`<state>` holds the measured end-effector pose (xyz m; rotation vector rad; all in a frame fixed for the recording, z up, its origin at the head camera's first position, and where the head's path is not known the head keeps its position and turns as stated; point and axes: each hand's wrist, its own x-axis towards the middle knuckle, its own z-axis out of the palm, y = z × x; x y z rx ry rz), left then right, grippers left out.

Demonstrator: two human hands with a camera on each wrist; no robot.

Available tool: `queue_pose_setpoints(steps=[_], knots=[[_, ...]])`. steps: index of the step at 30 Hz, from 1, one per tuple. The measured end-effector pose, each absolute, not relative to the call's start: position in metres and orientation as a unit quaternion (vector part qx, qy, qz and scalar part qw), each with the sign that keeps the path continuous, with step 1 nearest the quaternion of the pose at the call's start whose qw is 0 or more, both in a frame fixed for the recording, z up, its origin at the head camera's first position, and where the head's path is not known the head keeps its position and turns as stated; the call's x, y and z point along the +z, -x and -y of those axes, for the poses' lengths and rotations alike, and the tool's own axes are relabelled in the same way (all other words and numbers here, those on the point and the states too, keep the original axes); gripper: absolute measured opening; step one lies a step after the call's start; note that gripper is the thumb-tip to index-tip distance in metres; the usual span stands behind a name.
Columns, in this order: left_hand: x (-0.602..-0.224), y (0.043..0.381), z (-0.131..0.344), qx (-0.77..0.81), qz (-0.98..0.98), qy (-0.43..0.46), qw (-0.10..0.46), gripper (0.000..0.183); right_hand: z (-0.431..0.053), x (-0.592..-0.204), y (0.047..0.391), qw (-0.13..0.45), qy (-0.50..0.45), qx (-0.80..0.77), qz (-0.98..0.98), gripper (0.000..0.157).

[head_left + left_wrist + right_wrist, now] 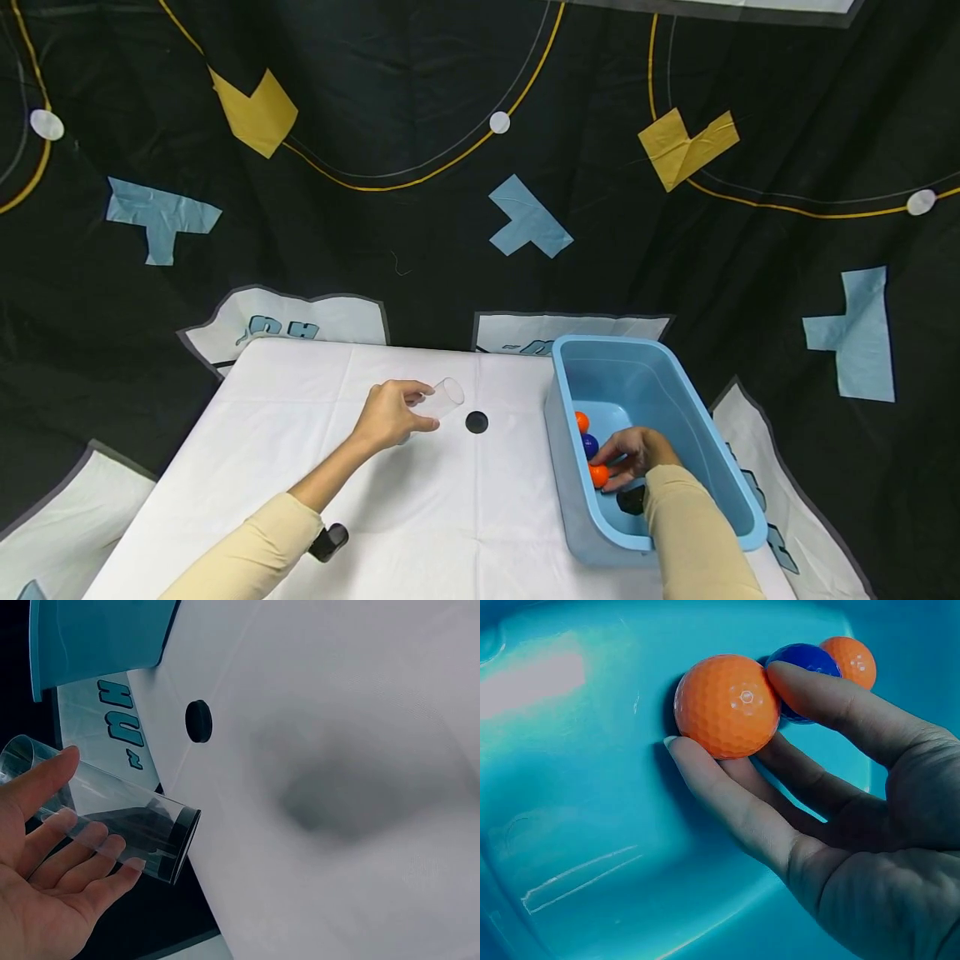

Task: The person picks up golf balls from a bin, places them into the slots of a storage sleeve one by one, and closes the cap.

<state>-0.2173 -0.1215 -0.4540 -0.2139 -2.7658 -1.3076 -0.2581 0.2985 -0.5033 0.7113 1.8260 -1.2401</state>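
My left hand (395,414) holds a clear plastic tube (442,398) above the white table, tilted, its rim toward the right in the head view. A black cap closes one end of the tube (142,817) in the left wrist view. Inside the blue bin, my right hand (633,454) pinches an orange golf ball (727,706) between thumb and fingers. Just beyond that ball lie a dark blue golf ball (804,664) and a second orange ball (851,661), close together along the bin's wall.
A round black lid (476,422) lies on the white table (420,517) between the left hand and the bin. The blue bin (558,467) stands at the table's right side. Behind the table hangs a black cloth (420,258) with taped shapes.
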Motion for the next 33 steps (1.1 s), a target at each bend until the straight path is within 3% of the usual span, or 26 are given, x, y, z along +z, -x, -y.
queue_pose_setpoints(steps=[16,33], knots=[[-0.453,0.219,0.115,-0.422,0.903,0.069,0.035,0.047,-0.312,-0.467,0.261,0.399,-0.261,-0.53,-0.701,0.02],[-0.454,0.22,0.107,-0.416,0.904,0.088,0.036,0.046,-0.31,-0.415,0.285,0.385,-0.159,-0.559,-0.717,0.05]])
